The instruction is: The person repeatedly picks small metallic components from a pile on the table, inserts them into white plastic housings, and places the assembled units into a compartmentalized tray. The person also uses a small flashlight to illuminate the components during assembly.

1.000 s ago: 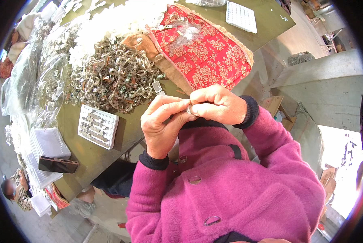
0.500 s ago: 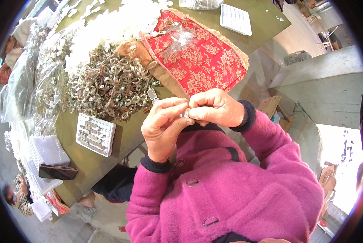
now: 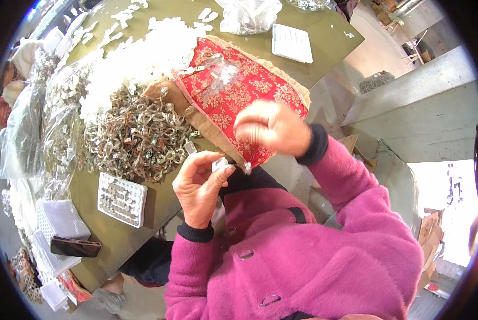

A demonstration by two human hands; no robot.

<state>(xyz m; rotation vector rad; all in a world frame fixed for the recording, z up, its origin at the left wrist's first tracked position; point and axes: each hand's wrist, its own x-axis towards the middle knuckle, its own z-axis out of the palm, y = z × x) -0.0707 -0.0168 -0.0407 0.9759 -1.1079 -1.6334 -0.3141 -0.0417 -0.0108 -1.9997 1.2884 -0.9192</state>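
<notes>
- Looks like a workshop
- Big green worktable [image 3: 164, 196] with a heap of looped cables [image 3: 143, 133] and a pile of small white pieces [image 3: 143, 64]
- White tray [image 3: 142, 200] holding rows of round grey pieces [image 3: 118, 200]
- Clear plastic bag [image 3: 249, 17] on the tabletop; cardboard boxes [image 3: 430, 242] at the right

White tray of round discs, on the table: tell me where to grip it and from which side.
Probably best to hold the tray by its left and right rims, coming from the near side: the pile of coils crowds its far right corner. It lies flat, discs showing on top, so a level, two-sided grip should keep them in place.
</notes>
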